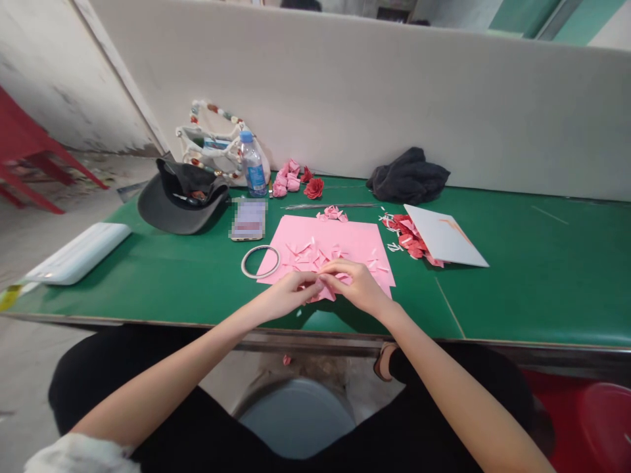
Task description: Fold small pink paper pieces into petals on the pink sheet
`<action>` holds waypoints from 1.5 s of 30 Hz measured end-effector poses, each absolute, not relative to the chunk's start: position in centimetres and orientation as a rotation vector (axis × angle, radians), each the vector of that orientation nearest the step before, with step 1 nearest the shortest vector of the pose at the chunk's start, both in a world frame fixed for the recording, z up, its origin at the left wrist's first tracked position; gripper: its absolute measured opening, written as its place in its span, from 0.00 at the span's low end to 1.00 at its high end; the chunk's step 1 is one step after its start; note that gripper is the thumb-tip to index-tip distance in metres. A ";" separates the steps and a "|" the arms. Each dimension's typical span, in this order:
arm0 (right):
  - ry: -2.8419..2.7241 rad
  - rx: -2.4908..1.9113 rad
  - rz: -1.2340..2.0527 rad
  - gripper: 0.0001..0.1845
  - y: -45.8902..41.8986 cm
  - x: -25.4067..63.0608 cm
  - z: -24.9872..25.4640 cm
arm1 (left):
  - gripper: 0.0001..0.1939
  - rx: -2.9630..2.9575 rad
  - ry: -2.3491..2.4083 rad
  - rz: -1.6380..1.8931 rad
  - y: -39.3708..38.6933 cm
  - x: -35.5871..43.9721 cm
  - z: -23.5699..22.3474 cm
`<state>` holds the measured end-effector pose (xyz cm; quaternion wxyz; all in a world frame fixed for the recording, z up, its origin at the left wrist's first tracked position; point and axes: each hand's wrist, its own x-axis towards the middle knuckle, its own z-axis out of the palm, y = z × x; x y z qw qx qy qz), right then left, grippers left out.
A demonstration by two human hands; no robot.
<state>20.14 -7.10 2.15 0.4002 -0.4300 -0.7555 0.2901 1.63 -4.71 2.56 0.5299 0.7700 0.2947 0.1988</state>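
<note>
My left hand [296,291] and my right hand [357,284] meet over the near edge of the pink paper sheets [325,230]. Fingertips of both hands pinch a small pink paper piece [324,292], partly hidden by the fingers. Just beyond them, several pink paper pieces with light strips [310,253] lie loose on the sheets. A roll of tape [244,263] lies flat by the sheets' left edge. Behind the sheets sits a small cluster of pink folded paper [332,213].
At the back stand a water bottle [255,171], a beaded bag [211,144], pink paper flowers [286,179] and a red paper flower [314,188]. A cap [183,200], phone [248,220] and white device [81,253] lie left. Rightward are red paper petals [411,242], a white card [446,236] and dark cloth [409,177].
</note>
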 end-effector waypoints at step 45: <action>-1.773 -1.134 0.934 0.07 -7.1 20.0 1.8 | 0.17 1.922 0.743 0.463 -5.2 1.6 2.8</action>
